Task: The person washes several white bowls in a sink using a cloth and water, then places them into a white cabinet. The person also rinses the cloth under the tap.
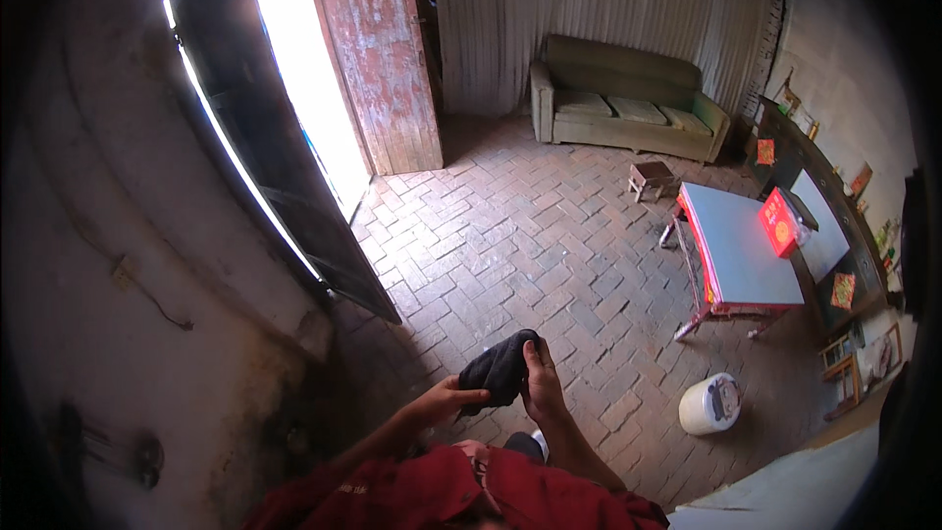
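A folded dark cloth (pixel 494 372) is held out in front of my body, above the brick floor (pixel 515 265). My left hand (pixel 447 399) grips its lower left side, thumb lying across the front. On the opposite side, my right hand (pixel 541 379) has hold of the upper right edge, with the thumb near the top corner. Most fingers of both hands are hidden behind the fabric. What kind of cloth item it is, I cannot tell.
An open double door has a dark leaf (pixel 280 140) at left and a worn red leaf (pixel 383 59). A green sofa (pixel 625 99) stands by the curtain. Rightward are a small stool (pixel 651 177), a table (pixel 736 235) bearing a red box (pixel 778 222), and a white round bin (pixel 709 405).
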Available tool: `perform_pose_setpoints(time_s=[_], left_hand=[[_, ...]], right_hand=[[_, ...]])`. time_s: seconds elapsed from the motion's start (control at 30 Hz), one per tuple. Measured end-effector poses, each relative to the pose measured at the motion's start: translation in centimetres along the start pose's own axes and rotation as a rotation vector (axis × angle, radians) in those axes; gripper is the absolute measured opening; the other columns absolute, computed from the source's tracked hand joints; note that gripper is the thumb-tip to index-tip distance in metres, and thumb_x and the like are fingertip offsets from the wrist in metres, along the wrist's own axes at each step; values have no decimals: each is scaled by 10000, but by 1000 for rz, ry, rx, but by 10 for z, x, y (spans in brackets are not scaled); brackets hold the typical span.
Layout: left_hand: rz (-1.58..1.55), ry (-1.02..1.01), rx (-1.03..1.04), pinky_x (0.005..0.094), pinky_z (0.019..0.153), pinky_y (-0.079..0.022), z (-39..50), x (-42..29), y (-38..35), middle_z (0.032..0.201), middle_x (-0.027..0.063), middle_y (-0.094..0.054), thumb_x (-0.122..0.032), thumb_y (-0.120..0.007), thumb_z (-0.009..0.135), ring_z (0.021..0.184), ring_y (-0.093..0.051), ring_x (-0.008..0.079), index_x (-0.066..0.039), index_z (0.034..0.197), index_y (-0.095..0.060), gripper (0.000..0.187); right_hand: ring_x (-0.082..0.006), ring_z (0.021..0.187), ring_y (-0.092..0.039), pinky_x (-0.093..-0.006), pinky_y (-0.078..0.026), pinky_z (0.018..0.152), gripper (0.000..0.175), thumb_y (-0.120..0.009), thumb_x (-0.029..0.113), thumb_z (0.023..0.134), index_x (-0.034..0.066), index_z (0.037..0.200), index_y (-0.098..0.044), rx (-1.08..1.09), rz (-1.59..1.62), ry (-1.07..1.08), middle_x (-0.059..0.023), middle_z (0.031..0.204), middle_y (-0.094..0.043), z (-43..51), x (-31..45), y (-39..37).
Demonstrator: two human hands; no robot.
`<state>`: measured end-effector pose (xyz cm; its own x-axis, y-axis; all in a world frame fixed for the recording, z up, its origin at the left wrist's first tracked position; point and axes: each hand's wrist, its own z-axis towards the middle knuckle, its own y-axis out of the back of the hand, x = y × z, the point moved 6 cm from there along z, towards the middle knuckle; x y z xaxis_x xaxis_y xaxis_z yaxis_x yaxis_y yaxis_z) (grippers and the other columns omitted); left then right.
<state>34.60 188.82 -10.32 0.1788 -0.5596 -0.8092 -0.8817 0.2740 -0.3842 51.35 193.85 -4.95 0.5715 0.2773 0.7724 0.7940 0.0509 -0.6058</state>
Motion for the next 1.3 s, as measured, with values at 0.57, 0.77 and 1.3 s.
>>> perform_pose_setpoints(time_s=[0.57, 0.77, 1.3], left_hand=[[-582, -359, -450, 391, 997, -485, 66, -60, -7, 1230, 114, -641, -57, -644, 900, 1117, -628, 243, -13, 1304, -547, 417], [-662, -393, -485, 395, 982, -500, 84, -59, -12, 1171, 114, -664, -48, -633, 895, 1066, -649, 241, -8, 1249, -581, 359], [-640, -161, -740, 421, 929, -526, 94, -8, 8, 1107, 142, -660, -73, -643, 897, 1008, -657, 260, 27, 1163, -590, 289]], right_hand=[[-109, 909, -621, -256, -486, 814, 627, -635, 318, 969, 77, 1463, -334, 567, -200, -662, -44, 998, -660, 138, 2, 9], [-65, 933, -586, -218, -478, 835, 273, -602, 76, 966, 21, 1233, -611, 725, -300, -497, -10, 1039, -656, 164, 9, 16], [-254, 1155, -572, -329, -448, 1002, 489, -622, 86, 842, 16, 1320, -547, 874, -830, -51, -150, 1239, -599, 174, 26, 43]])
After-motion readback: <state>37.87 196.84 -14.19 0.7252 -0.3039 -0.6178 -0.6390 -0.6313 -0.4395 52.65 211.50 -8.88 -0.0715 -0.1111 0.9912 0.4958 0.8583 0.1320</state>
